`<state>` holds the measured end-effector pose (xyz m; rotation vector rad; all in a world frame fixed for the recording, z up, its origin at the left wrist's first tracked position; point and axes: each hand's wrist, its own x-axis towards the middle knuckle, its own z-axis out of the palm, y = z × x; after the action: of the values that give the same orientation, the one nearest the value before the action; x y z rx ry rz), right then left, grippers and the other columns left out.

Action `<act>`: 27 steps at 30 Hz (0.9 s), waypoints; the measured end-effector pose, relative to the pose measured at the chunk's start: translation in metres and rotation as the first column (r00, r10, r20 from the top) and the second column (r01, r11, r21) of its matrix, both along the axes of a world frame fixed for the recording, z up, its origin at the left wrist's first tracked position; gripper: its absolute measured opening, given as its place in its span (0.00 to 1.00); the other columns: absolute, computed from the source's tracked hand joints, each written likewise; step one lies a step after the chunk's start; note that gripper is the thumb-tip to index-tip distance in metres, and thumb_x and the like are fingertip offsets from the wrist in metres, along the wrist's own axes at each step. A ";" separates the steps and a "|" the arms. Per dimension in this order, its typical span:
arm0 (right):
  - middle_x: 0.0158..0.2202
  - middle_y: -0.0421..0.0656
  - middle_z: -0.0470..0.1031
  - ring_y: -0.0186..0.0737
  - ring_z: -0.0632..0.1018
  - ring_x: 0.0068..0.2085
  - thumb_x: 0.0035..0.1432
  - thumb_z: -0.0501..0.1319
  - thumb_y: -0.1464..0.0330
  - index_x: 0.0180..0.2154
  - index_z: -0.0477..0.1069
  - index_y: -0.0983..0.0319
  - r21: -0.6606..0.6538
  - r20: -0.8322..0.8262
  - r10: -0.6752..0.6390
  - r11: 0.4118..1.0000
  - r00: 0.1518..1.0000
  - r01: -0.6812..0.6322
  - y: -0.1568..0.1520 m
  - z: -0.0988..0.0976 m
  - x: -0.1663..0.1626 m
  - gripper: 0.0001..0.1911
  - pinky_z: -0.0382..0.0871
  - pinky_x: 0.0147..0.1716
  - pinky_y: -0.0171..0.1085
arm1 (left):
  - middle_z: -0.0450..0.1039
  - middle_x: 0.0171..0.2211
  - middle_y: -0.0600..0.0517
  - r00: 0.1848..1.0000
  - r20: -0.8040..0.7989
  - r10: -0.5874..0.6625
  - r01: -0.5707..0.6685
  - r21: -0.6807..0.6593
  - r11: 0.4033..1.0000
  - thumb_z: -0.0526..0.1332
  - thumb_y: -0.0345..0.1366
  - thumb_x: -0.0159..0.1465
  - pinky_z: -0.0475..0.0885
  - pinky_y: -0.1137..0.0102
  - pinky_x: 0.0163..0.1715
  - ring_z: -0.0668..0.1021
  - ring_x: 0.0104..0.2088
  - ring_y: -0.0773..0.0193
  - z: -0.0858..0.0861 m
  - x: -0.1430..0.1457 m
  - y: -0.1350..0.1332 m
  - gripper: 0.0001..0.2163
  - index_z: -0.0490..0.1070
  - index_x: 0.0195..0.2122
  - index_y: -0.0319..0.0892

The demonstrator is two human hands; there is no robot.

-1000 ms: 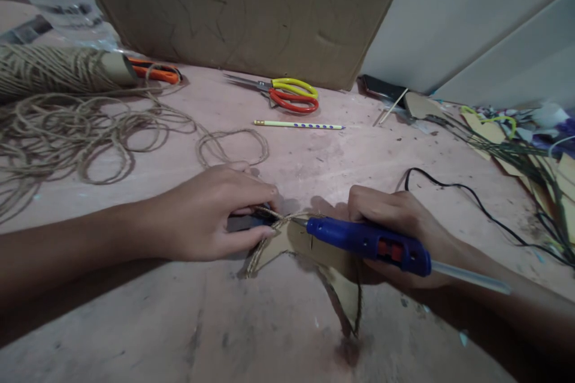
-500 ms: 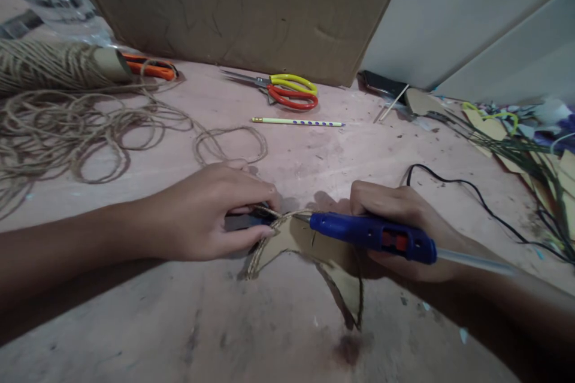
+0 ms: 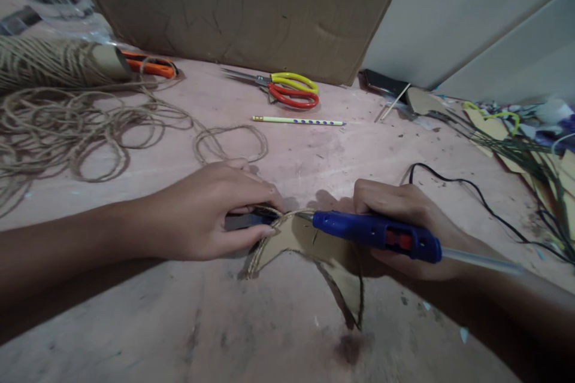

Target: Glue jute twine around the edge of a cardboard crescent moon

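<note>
My left hand pinches twine at the edge of a cardboard cutout with pointed arms, like a star. Several strands run along its left edge and over its top. My right hand is closed around a blue glue gun with a clear glue stick jutting from its back. The gun's metal nozzle meets the twine at the cutout's upper edge, just right of my left fingertips. Part of the cutout lies hidden behind the gun and my left fingers.
A twine roll with loose coils lies left, beside an orange-handled tool. Scissors and a pencil lie ahead, before a large cardboard sheet. A black cord and cardboard pieces are at right.
The glue gun and my right hand have shifted slightly to the right, the nozzle sliding along the top edge. My left hand has stayed almost still.
</note>
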<state>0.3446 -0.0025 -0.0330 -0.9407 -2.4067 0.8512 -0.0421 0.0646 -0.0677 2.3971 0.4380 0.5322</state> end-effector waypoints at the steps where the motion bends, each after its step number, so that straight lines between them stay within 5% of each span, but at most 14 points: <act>1: 0.37 0.41 0.77 0.45 0.77 0.34 0.78 0.72 0.56 0.42 0.71 0.52 0.002 0.002 -0.003 1.000 1.000 0.003 0.000 0.000 0.000 0.14 0.65 0.34 0.45 | 0.95 0.52 0.54 1.000 -0.002 0.001 -0.001 -0.001 1.000 0.67 0.42 0.86 0.74 0.61 0.53 0.91 0.47 0.58 0.000 0.000 0.000 0.08 0.85 0.60 0.55; 27: 0.36 0.40 0.76 0.42 0.76 0.33 0.76 0.72 0.60 0.41 0.69 0.52 0.033 0.088 -0.039 0.999 0.995 0.036 -0.001 0.008 0.006 0.14 0.64 0.32 0.44 | 0.95 0.53 0.55 1.000 0.029 -0.012 0.011 0.032 0.999 0.68 0.39 0.86 0.74 0.62 0.52 0.91 0.47 0.57 -0.001 0.001 0.001 0.08 0.83 0.61 0.56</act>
<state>0.3508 -0.0036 -0.0253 -1.0283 -2.4620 0.7705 -0.0413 0.0656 -0.0684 2.4178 0.4054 0.5726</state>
